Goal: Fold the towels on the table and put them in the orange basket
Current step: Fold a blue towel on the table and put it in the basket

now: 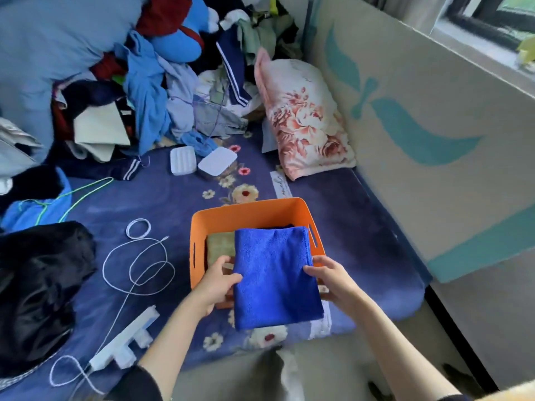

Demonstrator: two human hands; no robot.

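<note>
A folded blue towel (275, 273) hangs over the orange basket (249, 211), its far half above the basket's inside and its near half past the front rim. My left hand (217, 280) grips its left edge, thumb on top. My right hand (327, 274) grips its right edge the same way. Inside the basket lies a folded olive-green towel (220, 246) at the left, and a dark cloth (282, 226) peeks out behind the blue one.
The basket stands on a dark blue flowered bedspread (162, 198). A white cable (136, 264) and power strip (124, 340) lie at the left beside a black garment (37, 287). A clothes pile (150, 82) fills the back; a floral pillow (304, 117) leans on the right wall.
</note>
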